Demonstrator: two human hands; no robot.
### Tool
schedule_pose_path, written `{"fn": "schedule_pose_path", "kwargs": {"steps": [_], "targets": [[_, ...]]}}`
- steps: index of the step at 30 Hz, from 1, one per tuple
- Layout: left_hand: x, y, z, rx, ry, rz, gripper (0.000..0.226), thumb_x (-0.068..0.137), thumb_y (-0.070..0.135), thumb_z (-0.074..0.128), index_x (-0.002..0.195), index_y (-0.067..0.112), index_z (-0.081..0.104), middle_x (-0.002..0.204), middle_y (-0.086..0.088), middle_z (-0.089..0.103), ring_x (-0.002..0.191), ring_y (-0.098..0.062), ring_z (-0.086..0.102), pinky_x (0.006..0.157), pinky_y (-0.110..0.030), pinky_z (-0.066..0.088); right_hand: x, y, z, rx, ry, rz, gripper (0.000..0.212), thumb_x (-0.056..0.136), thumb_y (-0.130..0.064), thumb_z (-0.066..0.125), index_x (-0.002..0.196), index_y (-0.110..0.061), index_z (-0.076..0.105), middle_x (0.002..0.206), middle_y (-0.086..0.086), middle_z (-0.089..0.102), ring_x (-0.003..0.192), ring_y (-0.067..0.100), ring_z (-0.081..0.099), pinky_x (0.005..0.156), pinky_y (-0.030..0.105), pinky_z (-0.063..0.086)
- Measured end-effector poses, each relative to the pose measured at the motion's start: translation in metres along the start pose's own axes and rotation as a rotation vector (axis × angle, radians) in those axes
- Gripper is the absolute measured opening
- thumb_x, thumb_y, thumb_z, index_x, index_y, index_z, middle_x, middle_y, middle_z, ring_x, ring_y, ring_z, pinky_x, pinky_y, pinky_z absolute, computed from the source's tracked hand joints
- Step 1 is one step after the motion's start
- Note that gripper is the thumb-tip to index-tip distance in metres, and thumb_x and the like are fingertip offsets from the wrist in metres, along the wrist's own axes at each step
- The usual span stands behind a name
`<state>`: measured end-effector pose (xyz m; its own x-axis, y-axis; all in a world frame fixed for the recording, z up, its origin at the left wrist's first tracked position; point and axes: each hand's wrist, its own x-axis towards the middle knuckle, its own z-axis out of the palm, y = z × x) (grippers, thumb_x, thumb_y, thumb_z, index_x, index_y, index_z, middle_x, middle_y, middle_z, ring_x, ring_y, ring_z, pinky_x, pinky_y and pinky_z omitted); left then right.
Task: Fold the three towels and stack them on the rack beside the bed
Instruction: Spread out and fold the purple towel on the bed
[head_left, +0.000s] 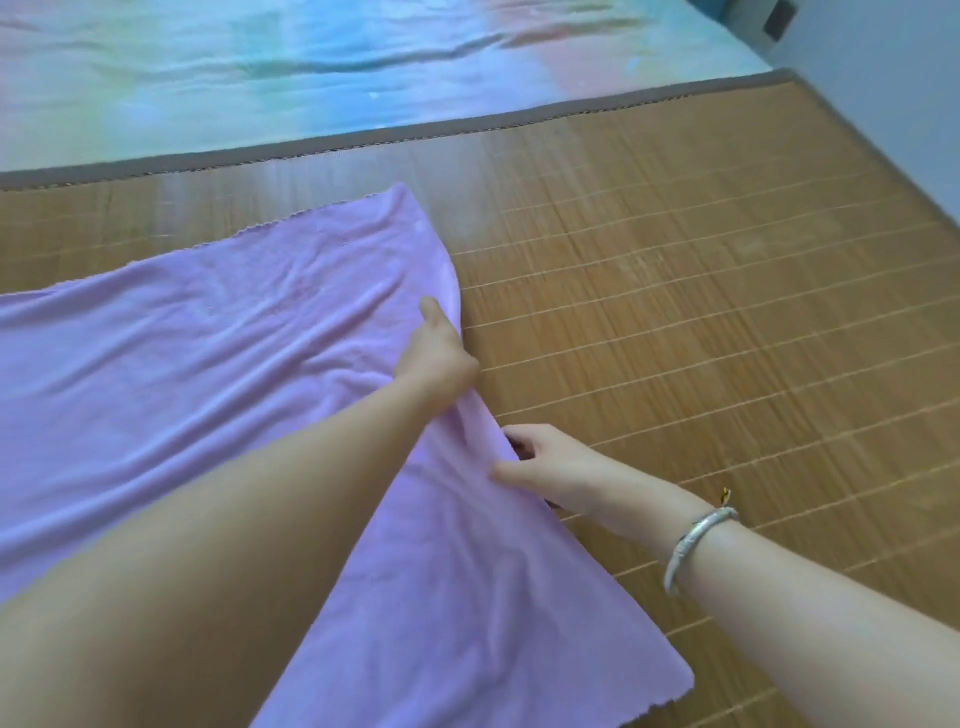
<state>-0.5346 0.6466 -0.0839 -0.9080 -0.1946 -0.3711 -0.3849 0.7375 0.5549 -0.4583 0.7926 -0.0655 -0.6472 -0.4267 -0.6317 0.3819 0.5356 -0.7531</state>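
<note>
lilac microfibre towel (218, 364) spread on woven bamboo mat (701, 312), left hand (439, 358) and right hand (550, 465) both pinching its right edge

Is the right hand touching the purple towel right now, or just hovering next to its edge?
Touching. In the head view the right hand grips the purple towel's right edge, thumb lying on top of the cloth and fingers tucked under it, with no gap visible.
</note>
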Motion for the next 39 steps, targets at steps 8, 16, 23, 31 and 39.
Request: {"fn": "schedule_pose_path", "kwargs": {"steps": [8, 16, 23, 31, 39], "targets": [[-0.053, -0.113, -0.166, -0.375, 0.084, 0.004, 0.051, 0.078, -0.009, 0.034, 0.096, 0.018, 0.073, 0.092, -0.003, 0.061, 0.071, -0.014, 0.056, 0.057, -0.024, 0.052, 0.002, -0.098, 0.123, -0.126, -0.109, -0.149, 0.013, 0.069, -0.022, 0.047, 0.079, -0.024, 0.054, 0.068, -0.012, 0.047, 0.063, 0.008, 0.041, 0.061, 0.024, 0.036], [-0.131, -0.306, -0.296, -0.476, 0.066, -0.167, 0.055, 0.084, -0.004, 0.053, 0.133, 0.02, 0.051, 0.121, -0.009, 0.054, 0.094, -0.018, 0.063, 0.063, -0.025, 0.058, 0.04, -0.195, 0.321, -0.306, -0.344, -0.246, 0.006, 0.09, -0.01, 0.041, 0.091, -0.015, 0.044, 0.07, -0.005, 0.04, 0.059, 0.008, 0.039, 0.046, 0.011, 0.035], [-0.171, -0.445, -0.309, -0.4, 0.073, -0.315, 0.063, 0.083, -0.011, 0.046, 0.139, 0.017, 0.046, 0.103, -0.01, 0.051, 0.07, -0.02, 0.055, 0.054, -0.026, 0.052, 0.065, -0.196, 0.465, -0.495, -0.474, -0.192, 0.025, 0.092, -0.016, 0.041, 0.116, -0.016, 0.042, 0.084, 0.001, 0.049, 0.065, 0.017, 0.051, 0.046, 0.019, 0.044], [-0.173, -0.489, -0.266, -0.119, 0.061, -0.224, 0.069, 0.081, -0.007, 0.05, 0.145, 0.011, 0.037, 0.144, -0.012, 0.036, 0.133, -0.025, 0.038, 0.103, -0.023, 0.031, 0.082, -0.17, 0.499, -0.692, -0.564, -0.084, 0.032, 0.095, -0.034, 0.043, 0.12, -0.014, 0.044, 0.105, 0.012, 0.063, 0.093, 0.026, 0.061, 0.081, 0.034, 0.05], [-0.221, -0.498, -0.217, -0.339, 0.294, -0.342, 0.051, 0.076, 0.014, 0.073, 0.119, 0.014, 0.047, 0.118, -0.003, 0.042, 0.104, -0.019, 0.05, 0.079, -0.023, 0.037, 0.068, -0.171, 0.443, -1.128, -0.442, -0.248, 0.054, 0.078, -0.068, 0.055, 0.1, -0.019, 0.06, 0.093, -0.004, 0.062, 0.084, 0.017, 0.055, 0.069, 0.029, 0.041]]}}
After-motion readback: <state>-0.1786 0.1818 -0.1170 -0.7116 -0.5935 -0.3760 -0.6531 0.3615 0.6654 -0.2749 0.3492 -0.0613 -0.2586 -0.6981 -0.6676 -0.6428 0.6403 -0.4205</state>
